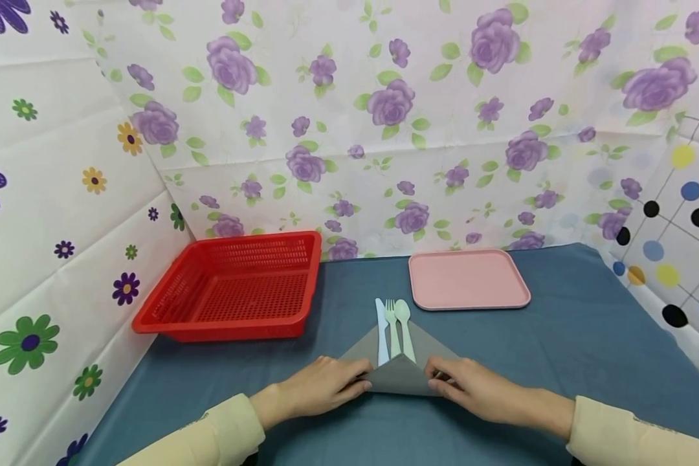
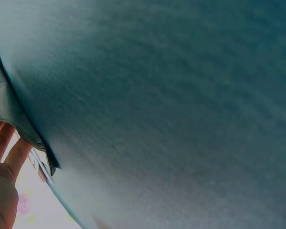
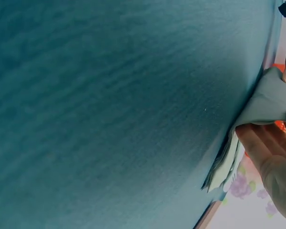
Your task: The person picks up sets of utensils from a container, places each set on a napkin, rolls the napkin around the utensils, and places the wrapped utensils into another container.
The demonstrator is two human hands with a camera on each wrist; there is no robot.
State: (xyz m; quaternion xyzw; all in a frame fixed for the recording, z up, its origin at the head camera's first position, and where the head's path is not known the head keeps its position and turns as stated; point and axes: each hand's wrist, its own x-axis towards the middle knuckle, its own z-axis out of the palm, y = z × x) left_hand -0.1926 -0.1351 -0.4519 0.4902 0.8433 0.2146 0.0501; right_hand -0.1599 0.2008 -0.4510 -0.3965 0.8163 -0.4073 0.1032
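Note:
A grey cloth napkin [image 1: 399, 380] lies at the front middle of the table, its near part folded up so that a point lies over the cutlery handles. From under that fold stick out a pale blue knife [image 1: 382, 336], a pale green fork [image 1: 393, 327] and a pale green spoon [image 1: 404, 323], side by side, heads away from me. My left hand [image 1: 323, 387] pinches the left end of the folded edge. At the right end, my right hand [image 1: 477, 390] grips the fold between thumb and fingers. The right wrist view shows its fingers [image 3: 257, 143] tucked under the napkin [image 3: 268, 102].
Back left on the blue tablecloth [image 1: 210, 388] stands a red plastic basket [image 1: 221, 329]. A pink tray [image 1: 468, 281] lies at the back right. Flowered cloth walls [image 1: 349, 129] rise behind and at the left, with a dotted cloth [image 1: 676, 259] on the right.

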